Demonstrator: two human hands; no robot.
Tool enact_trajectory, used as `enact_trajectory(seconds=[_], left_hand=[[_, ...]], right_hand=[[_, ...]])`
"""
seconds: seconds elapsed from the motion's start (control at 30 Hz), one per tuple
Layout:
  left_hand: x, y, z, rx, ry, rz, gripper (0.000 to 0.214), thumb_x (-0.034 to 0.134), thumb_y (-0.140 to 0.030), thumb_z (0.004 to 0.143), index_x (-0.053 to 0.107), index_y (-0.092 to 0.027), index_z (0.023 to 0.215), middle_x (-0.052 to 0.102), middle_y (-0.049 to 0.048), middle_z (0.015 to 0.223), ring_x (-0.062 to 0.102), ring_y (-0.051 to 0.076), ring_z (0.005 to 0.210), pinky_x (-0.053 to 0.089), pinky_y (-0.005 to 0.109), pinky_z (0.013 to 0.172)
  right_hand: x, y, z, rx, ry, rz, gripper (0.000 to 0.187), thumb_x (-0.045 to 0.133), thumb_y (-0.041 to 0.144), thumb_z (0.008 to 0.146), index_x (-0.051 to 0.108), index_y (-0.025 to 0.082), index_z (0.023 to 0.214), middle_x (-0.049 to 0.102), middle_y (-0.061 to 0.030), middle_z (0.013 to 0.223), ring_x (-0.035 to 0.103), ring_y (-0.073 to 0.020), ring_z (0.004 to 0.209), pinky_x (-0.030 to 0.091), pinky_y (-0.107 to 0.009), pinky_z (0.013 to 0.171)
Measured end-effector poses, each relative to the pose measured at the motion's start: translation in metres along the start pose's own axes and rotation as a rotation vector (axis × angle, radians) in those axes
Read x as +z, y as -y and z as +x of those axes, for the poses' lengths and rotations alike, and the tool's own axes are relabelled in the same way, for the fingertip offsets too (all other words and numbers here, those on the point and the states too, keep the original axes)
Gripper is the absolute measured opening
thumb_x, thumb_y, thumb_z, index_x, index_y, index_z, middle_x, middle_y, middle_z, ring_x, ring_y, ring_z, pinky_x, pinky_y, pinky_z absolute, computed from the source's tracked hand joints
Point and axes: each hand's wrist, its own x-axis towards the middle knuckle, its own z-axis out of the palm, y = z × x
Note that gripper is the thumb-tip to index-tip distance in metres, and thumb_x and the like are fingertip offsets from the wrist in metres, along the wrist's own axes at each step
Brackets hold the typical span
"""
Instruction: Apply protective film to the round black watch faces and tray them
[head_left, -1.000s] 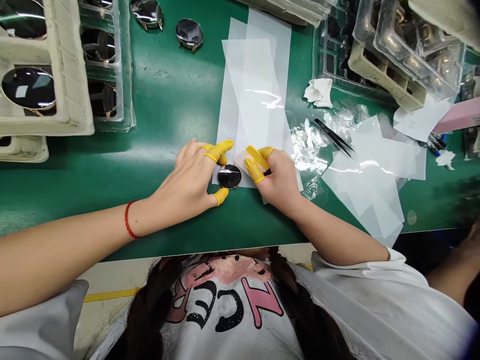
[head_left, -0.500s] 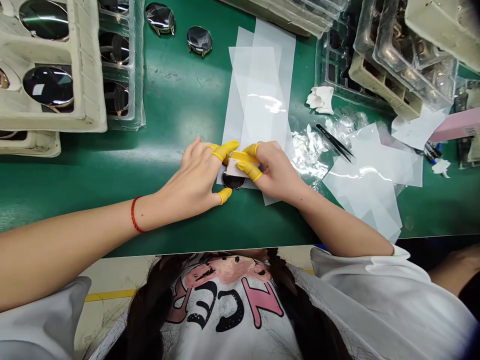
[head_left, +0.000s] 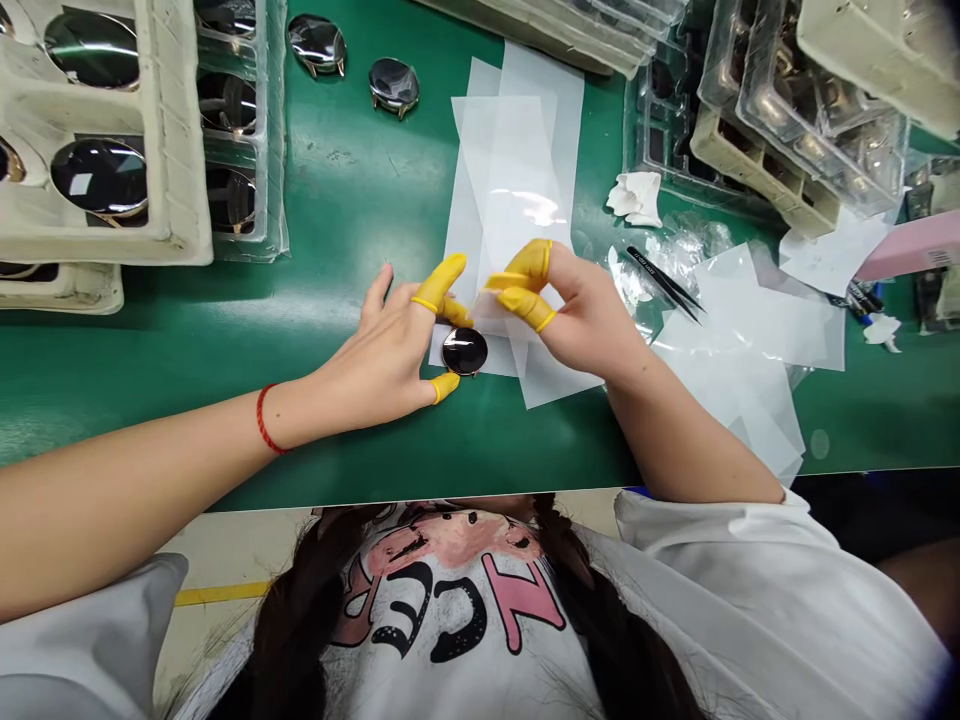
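A round watch case (head_left: 464,352) with a shiny black face and small lugs lies near the table's front edge. My left hand (head_left: 390,350), in yellow finger cots, steadies it between the thumb below and a fingertip above, with the index finger stretched past it. My right hand (head_left: 581,310), also in yellow finger cots, is pinched above and to the right of the case. Between its fingertips is a small white-and-yellow piece (head_left: 507,283), seen nearly edge-on and mostly hidden. Beneath and behind the case are overlapping translucent sheets (head_left: 517,150).
Two more watch cases (head_left: 394,85) lie at the back left. Stacked trays (head_left: 176,215) of watch cases stand at left, with more trays (head_left: 765,160) at back right. Black tweezers (head_left: 664,282), crumpled white paper (head_left: 634,198), clear film scraps and loose sheets (head_left: 739,340) lie on the right.
My right hand has lifted off the watch case, up and to the right, with the white-and-yellow piece. The black face is now uncovered. My left hand has barely moved.
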Motion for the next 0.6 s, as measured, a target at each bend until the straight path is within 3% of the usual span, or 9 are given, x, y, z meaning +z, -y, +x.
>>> enact_trajectory(seconds=[0.17, 0.3, 0.37, 0.6], left_hand=[[-0.002, 0.004, 0.003, 0.013, 0.055, -0.052, 0.086, 0.055, -0.033, 0.088, 0.005, -0.025, 0.157, 0.053, 0.0092, 0.141, 0.045, 0.032, 0.137, 0.001, 0.068, 0.125], [-0.003, 0.009, 0.007, 0.015, 0.074, -0.082, 0.080, 0.058, -0.039, 0.087, 0.014, -0.026, 0.153, 0.028, 0.0117, 0.162, 0.039, 0.036, 0.145, 0.002, 0.068, 0.125], [-0.003, 0.010, 0.008, 0.014, 0.063, -0.099, 0.082, 0.060, -0.043, 0.087, 0.013, -0.026, 0.152, 0.023, 0.0121, 0.164, 0.035, 0.037, 0.148, 0.003, 0.067, 0.125], [-0.005, 0.006, 0.007, 0.030, 0.081, -0.045, 0.082, 0.060, -0.035, 0.086, 0.016, -0.019, 0.153, 0.050, 0.0121, 0.141, 0.045, 0.033, 0.136, 0.002, 0.068, 0.124]], right_hand=[[0.002, 0.014, 0.003, -0.156, 0.207, -0.167, 0.031, 0.044, 0.040, 0.102, 0.063, 0.020, 0.087, 0.059, -0.0041, 0.078, 0.048, -0.0196, 0.081, 0.035, -0.037, 0.078], [0.018, 0.019, 0.015, -0.125, 0.184, -0.324, 0.023, 0.042, 0.024, 0.099, 0.060, 0.020, 0.086, 0.055, -0.0054, 0.077, 0.044, -0.0227, 0.087, 0.031, -0.038, 0.078], [0.024, 0.017, 0.019, -0.116, 0.143, -0.351, 0.022, 0.040, 0.021, 0.099, 0.059, 0.020, 0.087, 0.055, -0.0061, 0.080, 0.044, -0.0238, 0.090, 0.031, -0.038, 0.080], [0.018, 0.006, -0.008, -0.142, -0.048, -0.196, 0.027, 0.038, 0.037, 0.103, 0.060, 0.022, 0.103, 0.061, -0.0062, 0.093, 0.051, -0.0208, 0.087, 0.040, -0.037, 0.078]])
